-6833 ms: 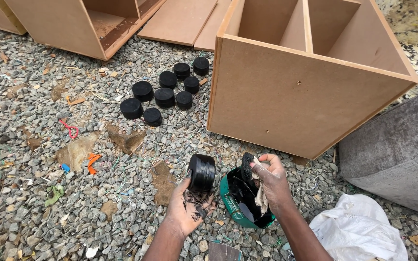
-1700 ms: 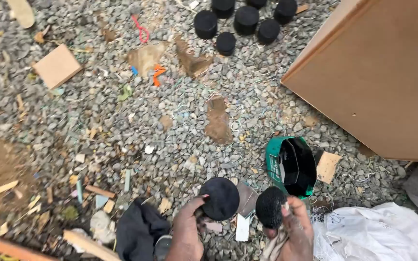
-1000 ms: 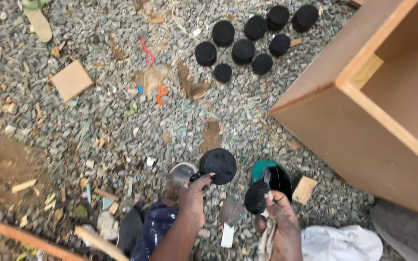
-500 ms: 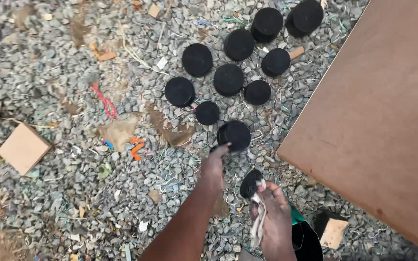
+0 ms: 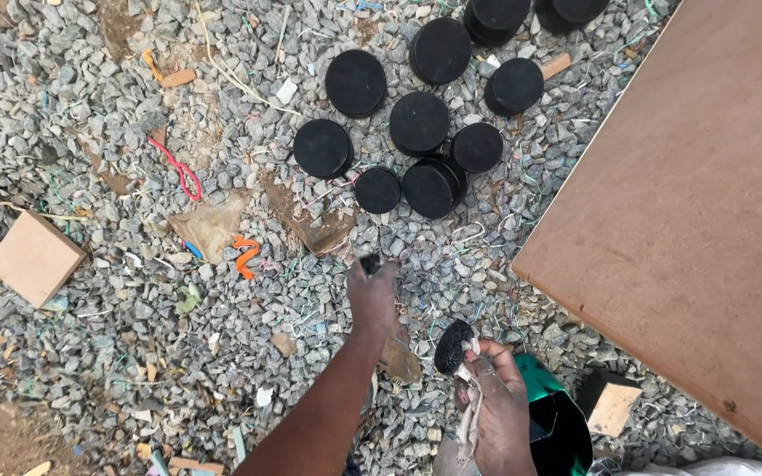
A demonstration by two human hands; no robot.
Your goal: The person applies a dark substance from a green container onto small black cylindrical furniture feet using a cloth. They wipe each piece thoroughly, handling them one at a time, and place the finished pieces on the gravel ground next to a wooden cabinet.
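Note:
My left hand [image 5: 372, 295] reaches forward over the gravel with blackened fingertips and nothing in it. Just beyond it lies a black round disc [image 5: 432, 188], at the near edge of a cluster of several black discs [image 5: 418, 122]. My right hand [image 5: 497, 407] is close to my body. It grips a small black round pad [image 5: 453, 345] together with a pale rag [image 5: 469, 425]. Right beside that hand stands a green can [image 5: 566, 427] with black contents.
A large brown wooden panel [image 5: 690, 220] fills the right side. A small wood block [image 5: 35, 257] lies at the left, another [image 5: 612, 403] next to the can. Cardboard scraps [image 5: 310, 225], an orange scrap [image 5: 244, 256] and a red cord [image 5: 178, 167] litter the gravel.
My left hand carried a black disc forward, set it down with the other discs and let go. It has now drawn back a little. My right hand kept the pad and rag.

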